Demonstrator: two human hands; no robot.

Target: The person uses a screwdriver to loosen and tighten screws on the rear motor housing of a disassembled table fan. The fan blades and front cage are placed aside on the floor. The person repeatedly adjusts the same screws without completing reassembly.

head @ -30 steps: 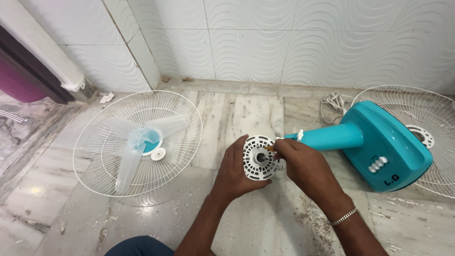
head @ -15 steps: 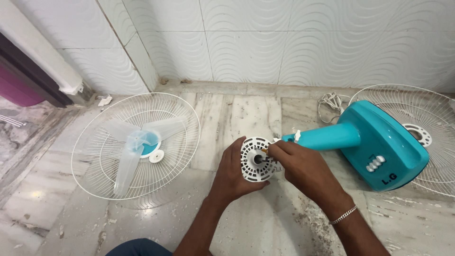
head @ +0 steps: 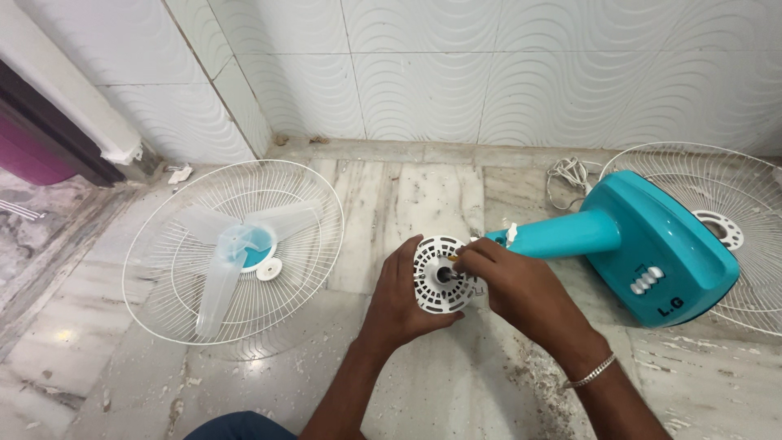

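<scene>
The round white motor cover (head: 441, 275) is kept cupped by the left hand (head: 401, 303), while its centre is still pinched by the right hand (head: 511, 287); little has shifted since earlier. Just beyond, the teal fan body (head: 643, 244) is laid on the floor (head: 423, 195), a white mark printed near its buttons. Farther left, a wire guard (head: 232, 248) with pale blades is seen.

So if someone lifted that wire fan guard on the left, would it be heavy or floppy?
The wire guard is probably light, being thin open wire. It may flex slightly. The translucent blade lying loose in it could slide off if tilted.
</scene>
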